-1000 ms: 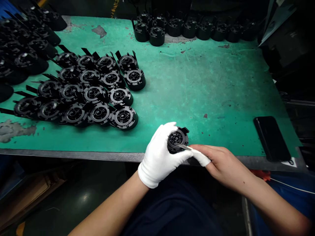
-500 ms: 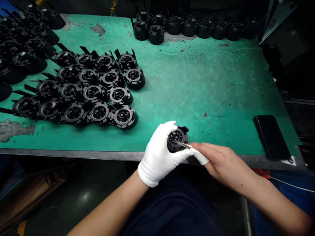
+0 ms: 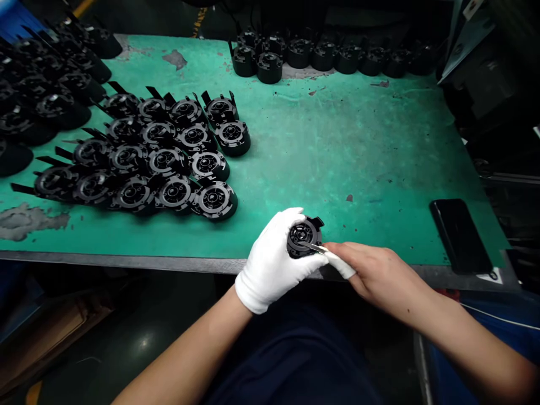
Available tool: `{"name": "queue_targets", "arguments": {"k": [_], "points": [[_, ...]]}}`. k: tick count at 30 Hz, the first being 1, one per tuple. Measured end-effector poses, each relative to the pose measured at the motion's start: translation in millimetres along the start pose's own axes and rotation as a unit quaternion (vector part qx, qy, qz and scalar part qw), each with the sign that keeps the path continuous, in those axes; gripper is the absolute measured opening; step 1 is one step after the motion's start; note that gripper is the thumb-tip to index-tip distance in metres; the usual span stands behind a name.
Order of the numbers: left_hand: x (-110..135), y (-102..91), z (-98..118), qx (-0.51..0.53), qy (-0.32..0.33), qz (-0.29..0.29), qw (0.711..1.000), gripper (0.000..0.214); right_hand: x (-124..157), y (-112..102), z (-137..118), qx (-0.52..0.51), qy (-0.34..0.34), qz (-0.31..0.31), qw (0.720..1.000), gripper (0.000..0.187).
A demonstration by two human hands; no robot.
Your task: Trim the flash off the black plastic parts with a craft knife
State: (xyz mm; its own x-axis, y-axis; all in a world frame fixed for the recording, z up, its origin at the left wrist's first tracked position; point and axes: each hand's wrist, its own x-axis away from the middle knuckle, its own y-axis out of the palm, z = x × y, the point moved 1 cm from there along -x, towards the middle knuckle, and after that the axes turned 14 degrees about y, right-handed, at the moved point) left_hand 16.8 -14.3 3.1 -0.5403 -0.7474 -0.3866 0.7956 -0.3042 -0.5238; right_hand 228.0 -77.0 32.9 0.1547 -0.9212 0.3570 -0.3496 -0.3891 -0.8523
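Note:
My left hand [image 3: 272, 256], in a white glove, is wrapped round a round black plastic housing [image 3: 304, 232] at the front edge of the table. The housing's ringed inner face is turned up toward me. My right hand [image 3: 367, 267], bare but for a white cover on its thumb, pinches a thin metal tool [image 3: 314, 247] that looks like tweezers. The tool's tip reaches into the middle of the housing. My right fingers hide the rest of the tool.
Several similar black housings [image 3: 172, 191] stand in rows on the green tabletop [image 3: 320, 146] at left. More black housings [image 3: 270, 67] line the back edge. A black phone [image 3: 460, 236] lies at the front right.
The view has shifted slightly, so the table and its rows of housings sit a little differently. Both hands keep their hold, with the tool tip still inside the housing.

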Motion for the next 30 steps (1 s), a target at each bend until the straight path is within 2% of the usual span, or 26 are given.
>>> {"name": "queue_targets", "arguments": {"k": [6,8,10,11,13,14,16,18,19,24,28,30], "points": [[-4,-3.4,-2,0.012,0.002,-0.017,1.000,0.069,-5,-14,-3,-0.003,-0.021,-0.054,0.998,0.046],[-6,-10.5,-7,0.026,0.014,-0.049,0.998,0.075,-2,-21,2,-0.051,-0.021,-0.031,0.998,0.041],[-5,-20.2,-13,0.042,0.033,-0.063,0.997,0.073,5,-27,12,-0.107,-0.004,0.019,0.994,0.038],[-4,-25.2,-16,0.042,0.038,-0.042,0.998,0.068,8,-28,19,-0.128,0.013,0.047,0.991,0.038],[-1,-32.3,-18,0.027,0.025,0.039,0.999,0.058,13,-27,32,-0.151,0.047,0.092,0.983,0.039],[0,-33.1,-18,0.014,0.011,0.073,0.997,0.059,14,-25,36,-0.157,0.054,0.102,0.981,0.039],[2,-28.6,-15,-0.022,-0.011,0.082,0.996,0.083,12,-19,40,-0.158,0.046,0.099,0.981,0.042],[1,-19.4,-11,-0.070,-0.018,0.053,0.996,0.103,4,-14,37,-0.143,0.022,0.080,0.986,0.044],[0,-14.9,-10,-0.090,-0.018,0.046,0.995,0.103,-1,-13,34,-0.129,0.015,0.073,0.989,0.043],[-6,-7.3,-7,-0.101,0.006,0.028,0.994,0.082,-28,-20,20,-0.012,-0.019,0.070,0.997,0.037],[-6,-12.6,-9,-0.097,0.025,0.003,0.995,0.080,-42,-31,17,0.053,-0.077,0.036,0.995,0.037],[-5,-13.4,-10,-0.090,0.024,-0.008,0.996,0.081,-46,-32,17,0.078,-0.082,0.045,0.993,0.037]]}}
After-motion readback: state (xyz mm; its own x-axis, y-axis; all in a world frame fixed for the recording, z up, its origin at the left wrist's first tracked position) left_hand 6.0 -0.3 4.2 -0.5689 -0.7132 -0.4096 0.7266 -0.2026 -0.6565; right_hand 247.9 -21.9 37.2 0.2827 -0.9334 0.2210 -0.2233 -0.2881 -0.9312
